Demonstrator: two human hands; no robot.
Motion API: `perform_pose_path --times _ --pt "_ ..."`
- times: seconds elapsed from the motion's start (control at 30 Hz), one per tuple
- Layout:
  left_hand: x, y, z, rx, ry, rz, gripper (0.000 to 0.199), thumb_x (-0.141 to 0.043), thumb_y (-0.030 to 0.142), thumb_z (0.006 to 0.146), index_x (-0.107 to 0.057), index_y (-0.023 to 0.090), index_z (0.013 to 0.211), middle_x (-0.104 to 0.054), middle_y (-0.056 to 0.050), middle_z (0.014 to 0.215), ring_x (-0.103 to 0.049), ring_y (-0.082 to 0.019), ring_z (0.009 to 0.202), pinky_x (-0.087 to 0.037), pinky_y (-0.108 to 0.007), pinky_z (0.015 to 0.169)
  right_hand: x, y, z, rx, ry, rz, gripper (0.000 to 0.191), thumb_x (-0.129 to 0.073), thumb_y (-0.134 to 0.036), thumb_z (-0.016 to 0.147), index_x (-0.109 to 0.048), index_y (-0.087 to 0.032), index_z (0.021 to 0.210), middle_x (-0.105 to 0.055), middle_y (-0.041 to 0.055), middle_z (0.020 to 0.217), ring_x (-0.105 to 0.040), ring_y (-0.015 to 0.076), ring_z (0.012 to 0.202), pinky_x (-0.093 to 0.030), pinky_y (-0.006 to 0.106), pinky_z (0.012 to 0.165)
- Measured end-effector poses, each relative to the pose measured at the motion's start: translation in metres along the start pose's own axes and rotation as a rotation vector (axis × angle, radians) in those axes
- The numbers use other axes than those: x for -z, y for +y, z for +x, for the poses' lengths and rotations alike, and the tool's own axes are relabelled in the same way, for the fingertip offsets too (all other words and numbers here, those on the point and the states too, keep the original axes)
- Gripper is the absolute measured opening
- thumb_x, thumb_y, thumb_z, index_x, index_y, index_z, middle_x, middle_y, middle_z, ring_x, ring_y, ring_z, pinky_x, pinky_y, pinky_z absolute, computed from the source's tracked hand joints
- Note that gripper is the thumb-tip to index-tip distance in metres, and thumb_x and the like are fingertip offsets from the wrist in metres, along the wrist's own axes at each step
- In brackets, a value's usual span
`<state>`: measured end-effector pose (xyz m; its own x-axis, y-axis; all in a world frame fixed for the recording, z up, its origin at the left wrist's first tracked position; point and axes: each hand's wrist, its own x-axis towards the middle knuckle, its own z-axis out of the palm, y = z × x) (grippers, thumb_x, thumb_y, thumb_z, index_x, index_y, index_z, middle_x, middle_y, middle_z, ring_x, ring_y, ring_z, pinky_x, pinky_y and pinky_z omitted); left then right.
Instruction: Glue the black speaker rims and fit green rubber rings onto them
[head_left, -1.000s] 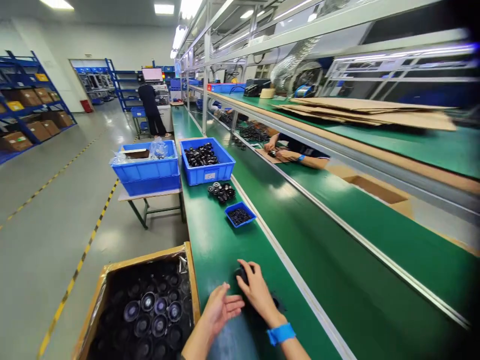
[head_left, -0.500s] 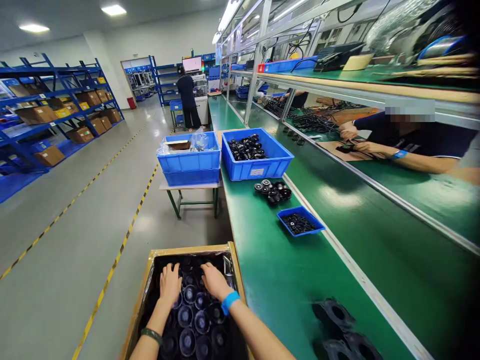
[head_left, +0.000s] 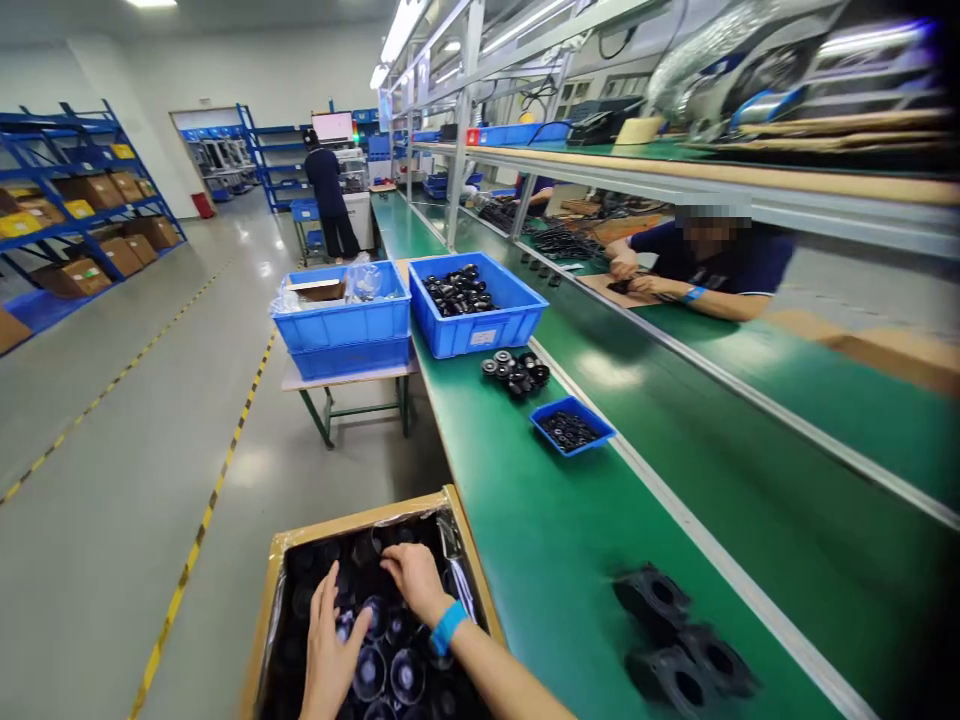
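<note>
An open cardboard box point(head_left: 341, 520) lined with clear plastic stands at the bench's left side, packed with black round, cup-shaped parts point(head_left: 407, 676). Over the parts, my left hand point(head_left: 330, 645) is open, thumb spread away from its fingers, with nothing visibly held. Deeper toward the far side of the box, my right hand point(head_left: 418, 582) has its fingers pinched together at the rim of a black cup-shaped part point(head_left: 367, 547), which looks tilted. The fingertips are partly lost in the dark interior.
On the green bench point(head_left: 525, 540) lie black square parts with round holes point(head_left: 686, 640), a small blue tray point(head_left: 571, 428) of small black pieces, a pile of black rollers point(head_left: 516, 374) and a blue bin point(head_left: 480, 325). A co-worker point(head_left: 697, 265) sits across.
My left hand has drawn nearer and opened its thumb outward. My right fingers have closed at a cup-shaped part, which now leans. The view has turned to the right.
</note>
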<state>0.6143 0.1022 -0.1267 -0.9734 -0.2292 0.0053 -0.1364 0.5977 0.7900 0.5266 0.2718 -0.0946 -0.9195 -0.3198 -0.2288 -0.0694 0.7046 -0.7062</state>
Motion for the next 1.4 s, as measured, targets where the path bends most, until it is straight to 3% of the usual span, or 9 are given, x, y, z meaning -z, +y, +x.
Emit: perform_pose_path --times 0.17,0.4,0.57,0.8,0.93,1.03,1.13,1.23,1.4 --pt "-0.032 0.091 0.002 -0.073 -0.158 -0.334 0.079 -0.056 0.052 0.085 -0.020 0.025 0.150 -0.038 -0.012 0.151 -0.042 -0.032 0.137 -0.042 -0.045 0.108 0.039 0.010 -0.077 -0.061 0.223 0.216 0.049 -0.048 -0.049 0.096 -0.067 -0.013 0.068 -0.061 -0.0009 0.061 -0.059 0.0140 0.061 -0.044 0.023 0.055" --pt "-0.117 0.220 0.007 -0.245 -0.493 -0.092 0.052 -0.057 0.035 0.086 -0.047 0.028 0.137 -0.052 -0.010 0.129 -0.057 -0.031 0.114 -0.042 -0.044 0.102 0.126 0.078 -0.176 -0.319 0.608 0.179 0.054 -0.039 -0.054 0.093 -0.060 -0.017 0.126 -0.068 0.0114 0.097 -0.063 0.0253 0.086 -0.052 0.037 0.081" --pt "-0.193 0.265 -0.008 -0.218 -0.586 0.006 0.047 -0.058 0.027 0.086 -0.057 0.024 0.133 -0.053 -0.018 0.120 -0.045 -0.042 0.121 -0.027 -0.058 0.107 0.153 0.132 -0.230 -0.594 0.825 -0.028 0.066 -0.037 -0.058 0.087 -0.049 -0.019 0.140 -0.034 0.0179 0.148 -0.022 0.0428 0.139 -0.018 0.063 0.111" --pt "-0.222 0.296 -0.045 -0.159 -0.533 -0.070 0.063 -0.059 0.040 0.088 -0.045 0.015 0.143 -0.035 -0.026 0.148 -0.033 -0.045 0.134 -0.028 -0.057 0.108 0.136 0.153 -0.217 -0.667 0.804 -0.083 0.068 -0.024 -0.058 0.089 -0.051 -0.016 0.137 -0.033 0.0201 0.149 -0.018 0.0473 0.140 -0.025 0.070 0.103" --pt "-0.173 0.262 -0.019 -0.203 -0.386 -0.066 0.053 -0.050 0.035 0.094 -0.044 0.016 0.143 -0.037 -0.016 0.151 -0.035 -0.029 0.139 -0.029 -0.037 0.113 0.138 0.130 -0.200 -0.598 0.816 -0.120 0.070 -0.019 -0.053 0.093 -0.045 -0.007 0.139 -0.026 0.0291 0.149 -0.011 0.0516 0.140 -0.011 0.079 0.100" --pt "-0.098 0.196 0.015 -0.114 -0.176 0.072 0.049 -0.040 0.014 0.092 -0.042 0.013 0.141 -0.039 -0.016 0.147 -0.032 -0.026 0.140 -0.022 -0.039 0.118 0.124 0.089 -0.167 -0.284 0.589 -0.109 0.052 -0.024 -0.041 0.098 -0.055 -0.013 0.128 -0.048 0.0209 0.136 -0.041 0.0349 0.132 -0.032 0.054 0.109" --pt "-0.019 0.119 0.039 0.049 -0.015 0.250 0.052 -0.039 0.003 0.087 -0.043 0.013 0.138 -0.042 -0.019 0.139 -0.032 -0.032 0.137 -0.023 -0.054 0.114 0.082 0.037 -0.116 0.000 0.242 -0.082 0.030 -0.039 -0.026 0.098 -0.066 -0.024 0.111 -0.066 0.0069 0.112 -0.062 0.0186 0.105 -0.048 0.030 0.095" --pt "0.036 0.057 0.047 0.134 -0.031 0.400 0.039 -0.053 0.013 0.090 -0.051 0.014 0.129 -0.048 -0.015 0.134 -0.039 -0.034 0.131 -0.031 -0.057 0.109 0.022 -0.008 -0.071 0.124 -0.034 -0.114 0.017 -0.058 -0.022 0.093 -0.065 -0.019 0.109 -0.066 0.0039 0.109 -0.064 0.0174 0.097 -0.053 0.035 0.089" --pt "0.059 0.006 0.039 0.168 -0.195 0.508 0.037 -0.062 0.030 0.092 -0.056 0.017 0.126 -0.049 -0.011 0.140 -0.049 -0.030 0.126 -0.041 -0.054 0.105 -0.061 -0.049 -0.039 0.010 -0.185 -0.230 0.039 -0.062 -0.032 0.093 -0.054 -0.018 0.129 -0.058 0.0094 0.125 -0.063 0.0221 0.103 -0.055 0.043 0.087"
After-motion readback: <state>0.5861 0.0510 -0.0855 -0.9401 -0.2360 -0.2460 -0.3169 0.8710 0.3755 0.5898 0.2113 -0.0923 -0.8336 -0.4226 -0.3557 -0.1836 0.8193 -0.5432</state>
